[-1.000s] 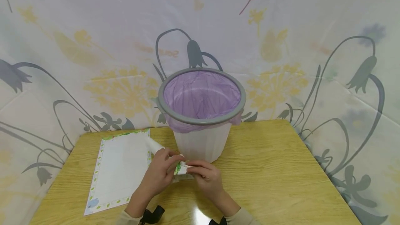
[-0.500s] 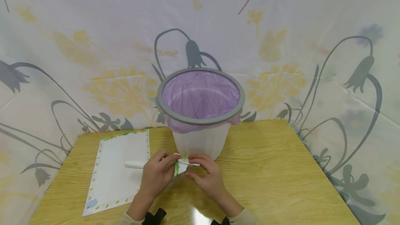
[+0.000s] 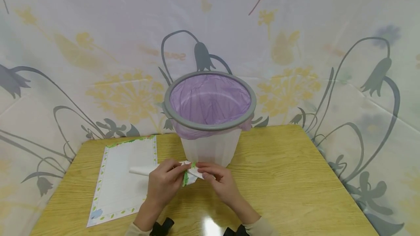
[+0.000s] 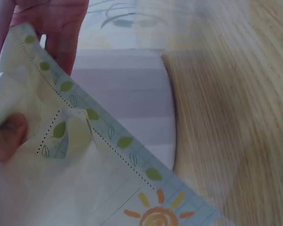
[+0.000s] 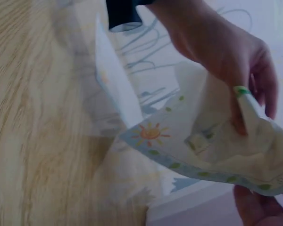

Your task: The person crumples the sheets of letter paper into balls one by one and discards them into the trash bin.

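Low in front of the bin, both hands hold one sheet of decorated paper (image 3: 190, 178) that is bent and partly rolled. My left hand (image 3: 165, 182) grips its middle, and a white rolled end (image 3: 139, 170) sticks out to the left over another sheet. Fingers and thumb of my right hand (image 3: 224, 184) pinch the paper's right end. Up close in the left wrist view, the paper (image 4: 113, 183) shows a blue border with green leaves, an orange sun and a crumpled fold. The same sun corner of the paper (image 5: 151, 134) hangs loose in the right wrist view.
A flat sheet (image 3: 121, 181) with a leafy border lies on the left of the wooden table (image 3: 279, 177). Behind the hands stands a white bin (image 3: 210, 148) with a grey rim and a purple liner (image 3: 210, 99). A flower-print cloth (image 3: 288, 46) hangs behind.
The paper's rolled end has swung from pointing up and back to pointing left. My right thumb parted from the paper midway and now presses on it again, slightly farther right.
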The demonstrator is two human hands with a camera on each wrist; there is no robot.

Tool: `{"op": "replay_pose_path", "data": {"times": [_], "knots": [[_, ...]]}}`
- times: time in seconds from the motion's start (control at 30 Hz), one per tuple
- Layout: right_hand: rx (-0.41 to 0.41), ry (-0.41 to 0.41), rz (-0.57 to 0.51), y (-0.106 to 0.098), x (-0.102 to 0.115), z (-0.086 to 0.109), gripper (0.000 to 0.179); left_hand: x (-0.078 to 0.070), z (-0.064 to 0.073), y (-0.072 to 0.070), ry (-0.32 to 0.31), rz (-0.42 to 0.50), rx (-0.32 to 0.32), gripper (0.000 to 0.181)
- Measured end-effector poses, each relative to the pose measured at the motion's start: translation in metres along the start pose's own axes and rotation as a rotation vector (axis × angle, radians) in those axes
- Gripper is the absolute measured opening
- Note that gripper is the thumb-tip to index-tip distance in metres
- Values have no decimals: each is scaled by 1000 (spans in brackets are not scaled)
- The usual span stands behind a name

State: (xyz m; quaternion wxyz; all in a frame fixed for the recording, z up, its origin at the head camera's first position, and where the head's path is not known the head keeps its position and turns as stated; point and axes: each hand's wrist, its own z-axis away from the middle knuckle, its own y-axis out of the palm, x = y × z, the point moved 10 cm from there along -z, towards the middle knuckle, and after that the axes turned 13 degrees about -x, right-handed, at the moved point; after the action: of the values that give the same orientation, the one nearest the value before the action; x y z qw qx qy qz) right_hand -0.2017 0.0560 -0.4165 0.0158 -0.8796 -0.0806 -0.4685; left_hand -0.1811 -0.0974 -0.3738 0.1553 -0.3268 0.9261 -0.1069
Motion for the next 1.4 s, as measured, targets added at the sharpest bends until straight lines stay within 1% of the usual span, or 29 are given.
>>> {"op": "replay_pose_path", "data": {"times": [0.03, 0.1, 0.17, 0.27, 0.37, 0.47, 0.57, 0.7, 0.8, 0.87, 1.0, 1.03, 1.13, 1.23, 1.33, 1.4], "knots": [[18, 45, -19, 0, -3, -1, 23, -1, 0, 0, 13, 7, 2, 22], [46, 141, -45, -1, -9, -2, 31, -3, 0, 1, 28, 21, 11, 30], [64, 210, -45, -2, -14, -3, 40, -5, 0, 1, 38, 40, 9, 35], [83, 295, -36, -2, -19, -3, 49, -8, -1, 1, 41, 68, -16, 35], [95, 369, -27, -3, -24, -3, 49, -12, -2, 1, 53, 87, -51, 34], [100, 426, 1, -5, -29, -2, 45, -15, 0, 2, 65, 105, -60, 34], [118, 430, 42, -6, -30, -4, 50, -17, 1, 3, 64, 128, -49, 35], [167, 373, 91, -4, -24, -8, 58, -17, 1, 3, 55, 176, -40, 35], [182, 348, 97, -4, -21, -9, 53, -15, 0, 3, 32, 213, -22, 33], [176, 350, 97, -5, -22, -9, 50, -13, 1, 4, 7, 240, 4, 30], [142, 356, 83, -9, -23, -8, 45, -9, 4, 8, -57, 288, 88, 14], [131, 358, 81, -10, -23, -8, 44, -8, 5, 9, -74, 300, 107, 16], [101, 356, 64, -13, -23, -8, 42, -4, 10, 12, -131, 323, 152, 29], [81, 321, 48, -12, -22, -8, 41, -2, 13, 13, -188, 332, 147, 38], [61, 269, 44, -11, -20, -6, 40, -3, 13, 15, -230, 308, 138, 49], [44, 242, 47, -10, -19, -5, 40, -3, 13, 17, -252, 285, 152, 54]]}}
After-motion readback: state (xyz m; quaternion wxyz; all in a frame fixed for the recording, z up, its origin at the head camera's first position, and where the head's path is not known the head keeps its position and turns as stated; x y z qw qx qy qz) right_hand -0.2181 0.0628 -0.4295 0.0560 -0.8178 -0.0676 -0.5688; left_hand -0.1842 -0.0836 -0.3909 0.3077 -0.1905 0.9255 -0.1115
